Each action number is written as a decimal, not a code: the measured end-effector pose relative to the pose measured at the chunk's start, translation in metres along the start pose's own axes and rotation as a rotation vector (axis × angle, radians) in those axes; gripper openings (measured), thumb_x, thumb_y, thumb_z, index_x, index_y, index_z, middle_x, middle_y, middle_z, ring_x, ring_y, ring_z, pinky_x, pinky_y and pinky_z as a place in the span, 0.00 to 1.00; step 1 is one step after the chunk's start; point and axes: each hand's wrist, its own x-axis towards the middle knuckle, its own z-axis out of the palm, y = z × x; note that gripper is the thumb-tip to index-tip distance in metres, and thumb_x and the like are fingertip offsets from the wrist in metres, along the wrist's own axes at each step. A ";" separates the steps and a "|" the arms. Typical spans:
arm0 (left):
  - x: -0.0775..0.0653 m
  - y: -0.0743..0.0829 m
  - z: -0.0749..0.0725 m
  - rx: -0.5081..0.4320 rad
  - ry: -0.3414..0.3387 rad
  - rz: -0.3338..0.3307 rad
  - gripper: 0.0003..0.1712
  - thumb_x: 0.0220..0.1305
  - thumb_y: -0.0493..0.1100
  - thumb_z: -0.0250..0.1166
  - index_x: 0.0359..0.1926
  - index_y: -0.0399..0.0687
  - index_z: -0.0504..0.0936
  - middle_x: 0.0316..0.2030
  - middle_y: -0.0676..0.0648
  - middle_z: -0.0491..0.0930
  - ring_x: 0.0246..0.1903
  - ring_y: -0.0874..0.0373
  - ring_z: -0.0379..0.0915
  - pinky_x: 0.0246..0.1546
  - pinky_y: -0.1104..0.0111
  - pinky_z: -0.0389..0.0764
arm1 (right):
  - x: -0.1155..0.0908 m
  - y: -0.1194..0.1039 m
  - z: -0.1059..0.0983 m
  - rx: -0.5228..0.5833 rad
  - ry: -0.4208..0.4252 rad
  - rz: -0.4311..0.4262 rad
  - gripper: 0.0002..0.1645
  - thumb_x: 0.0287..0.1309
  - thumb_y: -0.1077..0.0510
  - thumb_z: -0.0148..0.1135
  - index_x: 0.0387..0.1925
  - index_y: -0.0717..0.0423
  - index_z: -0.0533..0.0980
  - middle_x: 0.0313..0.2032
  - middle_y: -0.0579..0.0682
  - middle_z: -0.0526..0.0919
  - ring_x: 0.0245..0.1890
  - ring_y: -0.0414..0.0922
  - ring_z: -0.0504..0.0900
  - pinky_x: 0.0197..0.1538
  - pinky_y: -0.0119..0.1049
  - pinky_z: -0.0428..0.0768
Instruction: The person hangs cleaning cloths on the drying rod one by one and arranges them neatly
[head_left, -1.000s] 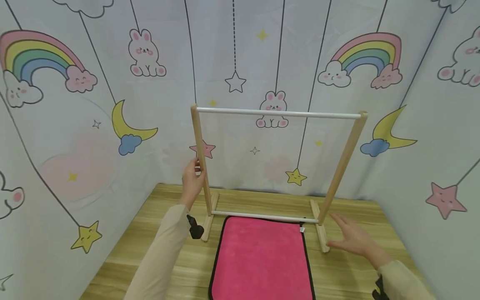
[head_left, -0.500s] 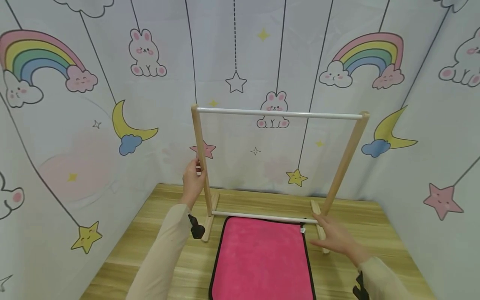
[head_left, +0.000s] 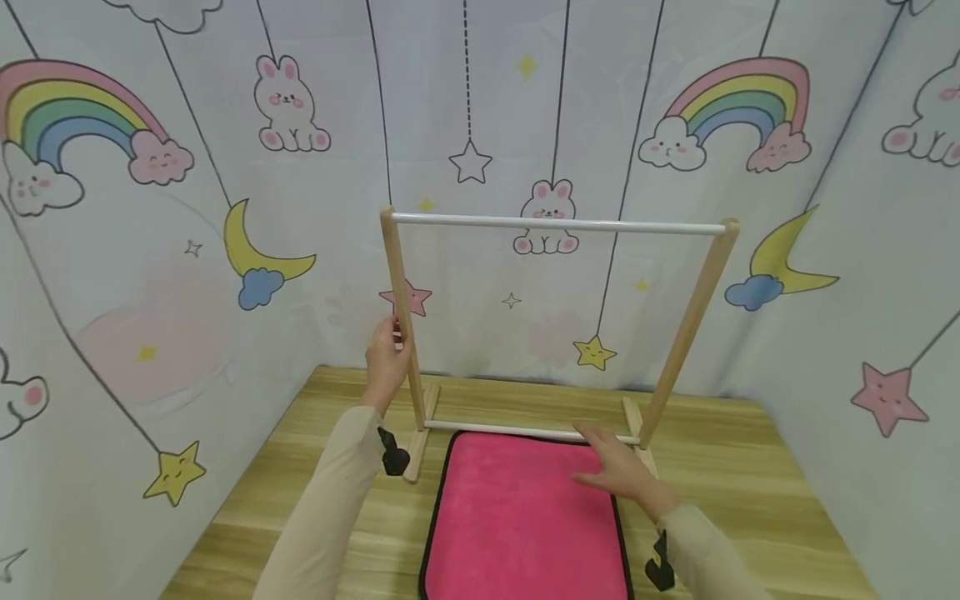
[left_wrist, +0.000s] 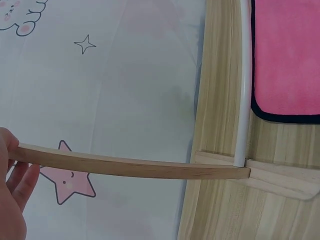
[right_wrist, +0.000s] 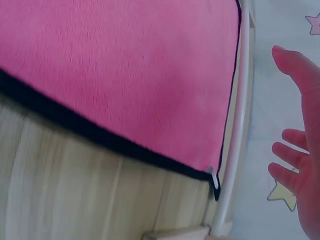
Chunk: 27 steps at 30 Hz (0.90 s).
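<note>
A small rack (head_left: 686, 333) with wooden posts and white rods stands upright at the back of the table. My left hand (head_left: 387, 360) grips its left post (left_wrist: 125, 166) about halfway up, fingers curled round the wood. In front of the rack a pink towel (head_left: 525, 517) with black edging lies flat, its far edge along the lower white rod (left_wrist: 243, 85). My right hand (head_left: 618, 465) hovers over the towel's far right part, fingers spread and holding nothing. In the right wrist view a small white tag (right_wrist: 215, 179) shows at the towel's corner.
The wood-patterned table (head_left: 720, 517) runs back to a white wall cloth (head_left: 465, 333) printed with rainbows, rabbits and stars. Side cloths close in on the left and right. The rack's left foot (head_left: 416, 454) stands beside the towel.
My right hand has moved left, from beyond the rack's right foot, across that foot to over the towel. The left hand stays on the post, and the rack and towel have not moved.
</note>
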 end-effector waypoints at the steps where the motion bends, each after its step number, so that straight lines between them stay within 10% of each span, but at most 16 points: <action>1: 0.000 0.000 0.000 0.001 0.005 0.006 0.19 0.59 0.32 0.56 0.53 0.32 0.70 0.43 0.36 0.74 0.38 0.45 0.75 0.36 0.58 0.81 | 0.002 -0.001 0.004 0.004 0.005 -0.007 0.46 0.46 0.45 0.67 0.64 0.58 0.60 0.59 0.61 0.67 0.58 0.58 0.67 0.55 0.55 0.71; 27: -0.003 0.002 0.000 0.023 0.044 0.023 0.18 0.58 0.30 0.56 0.51 0.32 0.71 0.40 0.36 0.74 0.36 0.45 0.76 0.33 0.59 0.82 | 0.036 -0.011 0.072 0.009 0.036 -0.049 0.32 0.49 0.56 0.67 0.55 0.65 0.69 0.53 0.59 0.73 0.55 0.55 0.71 0.56 0.49 0.71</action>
